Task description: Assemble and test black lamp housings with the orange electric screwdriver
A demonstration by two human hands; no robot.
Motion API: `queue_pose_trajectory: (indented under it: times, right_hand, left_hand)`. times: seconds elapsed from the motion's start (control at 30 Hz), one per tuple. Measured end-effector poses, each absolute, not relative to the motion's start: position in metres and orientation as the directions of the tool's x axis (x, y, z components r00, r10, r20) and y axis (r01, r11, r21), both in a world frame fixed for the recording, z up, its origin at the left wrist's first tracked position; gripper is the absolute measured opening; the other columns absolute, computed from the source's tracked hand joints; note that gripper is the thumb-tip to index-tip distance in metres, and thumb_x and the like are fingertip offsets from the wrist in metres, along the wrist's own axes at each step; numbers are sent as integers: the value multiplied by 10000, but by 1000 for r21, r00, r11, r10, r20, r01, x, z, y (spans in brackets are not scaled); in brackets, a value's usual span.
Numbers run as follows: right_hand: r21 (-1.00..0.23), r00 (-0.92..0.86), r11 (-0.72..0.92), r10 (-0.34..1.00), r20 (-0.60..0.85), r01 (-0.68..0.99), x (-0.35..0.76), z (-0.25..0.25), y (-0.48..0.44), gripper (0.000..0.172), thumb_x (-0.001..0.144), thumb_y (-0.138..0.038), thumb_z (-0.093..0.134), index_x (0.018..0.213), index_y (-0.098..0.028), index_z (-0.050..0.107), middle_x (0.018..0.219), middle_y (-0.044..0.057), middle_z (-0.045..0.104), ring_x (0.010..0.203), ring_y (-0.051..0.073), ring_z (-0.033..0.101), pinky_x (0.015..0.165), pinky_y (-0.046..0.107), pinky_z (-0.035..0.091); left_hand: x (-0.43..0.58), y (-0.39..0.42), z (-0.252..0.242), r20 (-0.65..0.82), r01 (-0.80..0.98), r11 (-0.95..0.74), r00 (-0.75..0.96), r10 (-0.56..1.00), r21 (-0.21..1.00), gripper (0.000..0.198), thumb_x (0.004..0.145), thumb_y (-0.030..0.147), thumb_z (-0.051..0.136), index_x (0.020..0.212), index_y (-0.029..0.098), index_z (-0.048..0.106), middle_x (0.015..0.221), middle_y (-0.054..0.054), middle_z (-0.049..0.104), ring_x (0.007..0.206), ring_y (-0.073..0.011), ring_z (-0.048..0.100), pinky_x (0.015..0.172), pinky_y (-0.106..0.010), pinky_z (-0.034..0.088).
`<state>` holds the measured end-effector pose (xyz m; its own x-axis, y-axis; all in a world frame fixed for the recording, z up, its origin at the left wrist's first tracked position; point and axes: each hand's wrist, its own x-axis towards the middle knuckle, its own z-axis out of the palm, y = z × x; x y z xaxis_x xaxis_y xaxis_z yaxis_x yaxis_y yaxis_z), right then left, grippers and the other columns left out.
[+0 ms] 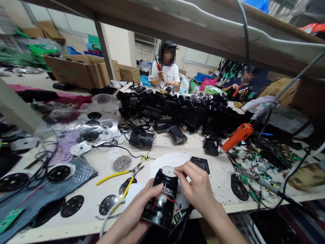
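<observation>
A black plastic housing, open on its upper side, lies in my left hand. The left thumb presses on its edge and the fingers wrap underneath. Red wires and a clear round part show inside it. A small circuit board and black cable hang at its right side. At the far end sits a pale round disc with a grid of dots. My right hand has its thumb and forefinger pinched on the disc's right edge; its other fingers are curled.
Yellow-handled cutters, a dish of screws and black discs lie leftward. Black housings are heaped behind. An orange-handled tool hangs at right, near circuit boards. A shelf beam crosses above. Two people sit opposite.
</observation>
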<state>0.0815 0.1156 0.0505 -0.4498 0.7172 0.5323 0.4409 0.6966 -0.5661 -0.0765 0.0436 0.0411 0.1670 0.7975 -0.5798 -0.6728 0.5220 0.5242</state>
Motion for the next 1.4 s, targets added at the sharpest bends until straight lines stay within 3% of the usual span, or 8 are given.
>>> queue_pose_trajectory:
  times: [0.2, 0.57, 0.83, 0.9, 0.97, 1.07, 1.3, 1.4]
  right_hand:
    - [-607, -430, 665, 746, 509, 436, 80, 50, 119, 162, 915, -120, 509, 797, -172, 607, 758, 29, 603, 722, 157, 577, 660, 275, 423]
    - [-708, -391, 555, 826, 406, 437, 79, 44, 127, 161, 872, -147, 555, 730, -177, 625, 717, 7, 619, 671, 143, 565, 632, 266, 404]
    - [-724, -287, 563, 826, 485, 397, 78, 49, 122, 186, 875, -221, 558, 715, -182, 645, 686, 22, 625, 625, 150, 565, 594, 271, 431]
    - [-820, -199, 448, 894, 402, 357, 79, 51, 123, 179, 839, -277, 597, 699, -183, 656, 661, 24, 631, 609, 160, 577, 584, 276, 451]
    - [-944, -104, 225, 973, 206, 242, 81, 51, 128, 184, 754, -339, 664, 672, -174, 661, 619, 24, 625, 574, 166, 582, 556, 277, 467]
    - [-998, -62, -42, 997, -44, 40, 84, 49, 137, 255, 615, -385, 747, 628, -150, 651, 568, 25, 603, 525, 153, 565, 492, 250, 455]
    - [-991, -67, -123, 991, -120, -43, 86, 48, 142, 315, 558, -401, 783, 612, -123, 646, 554, 28, 596, 507, 125, 552, 464, 210, 429]
    - [-990, -75, -129, 989, -125, -52, 85, 48, 141, 307, 558, -390, 781, 609, -120, 644, 548, 27, 595, 505, 121, 546, 465, 205, 420]
  left_hand:
    - [-78, 45, 45, -615, -698, 534, 169, 771, 478, 607, 738, 264, 750, 1285, 180, 501, 875, -76, 700, 701, -198, 665, 628, -316, 562]
    - [-80, 49, 36, -649, -718, 561, 200, 734, 413, 433, 724, 280, 771, 1097, 157, 587, 812, -44, 688, 678, -191, 654, 653, -330, 553]
    - [-81, 51, 35, -648, -685, 577, 198, 735, 445, 367, 735, 316, 761, 1017, 147, 599, 791, -48, 700, 710, -215, 679, 718, -391, 574]
    - [-80, 52, 37, -661, -693, 566, 172, 731, 445, 347, 741, 313, 754, 999, 135, 606, 822, -71, 714, 728, -235, 689, 720, -410, 580]
    - [-80, 52, 38, -664, -706, 549, 150, 733, 447, 343, 752, 305, 743, 1013, 125, 613, 868, -94, 724, 769, -258, 698, 726, -423, 583]
    - [-80, 52, 41, -666, -725, 529, 129, 734, 442, 331, 776, 291, 718, 1031, 97, 633, 906, -122, 730, 825, -267, 703, 739, -392, 585]
    - [-82, 49, 46, -667, -719, 491, 52, 743, 491, 217, 761, 254, 729, 906, 107, 663, 873, -109, 736, 808, -253, 706, 728, -357, 585]
    - [-82, 48, 45, -615, -651, 488, 42, 788, 581, 235, 751, 321, 740, 871, 133, 667, 859, -95, 736, 816, -260, 699, 715, -342, 569]
